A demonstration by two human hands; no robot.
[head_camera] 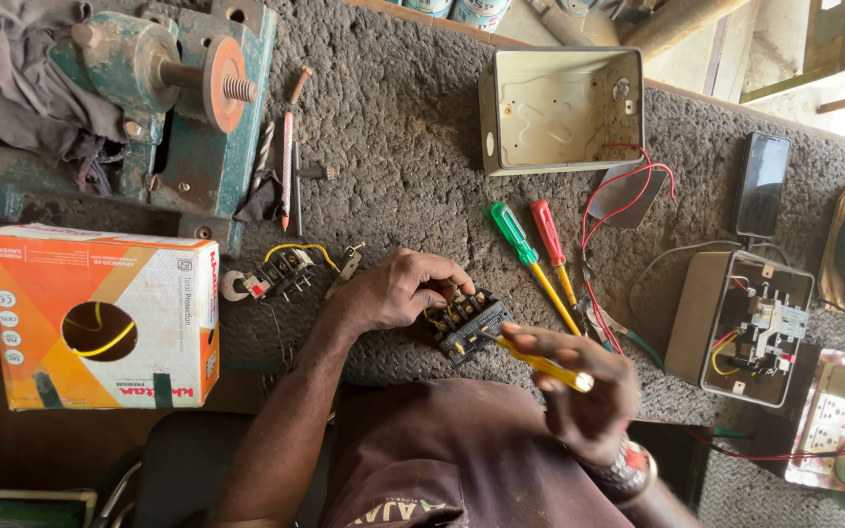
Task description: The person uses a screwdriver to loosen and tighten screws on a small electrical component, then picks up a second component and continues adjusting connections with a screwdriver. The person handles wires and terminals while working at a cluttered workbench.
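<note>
My left hand (398,289) rests on the grey mat and holds a small black terminal block (469,324) with brass screws and a yellow wire. My right hand (579,386) grips a yellow-handled screwdriver (546,365) whose tip points into the block. Just beyond lie a green-handled screwdriver (520,244) and a red-handled screwdriver (550,235). A second black terminal block (286,270) with a yellow wire lies to the left of my left hand.
An empty metal box (559,108) stands at the back with red wires (628,196) trailing from it. An open switch housing (755,328) and a phone (763,184) lie at the right. A wire carton (100,318) and a green bench machine (178,108) are at the left.
</note>
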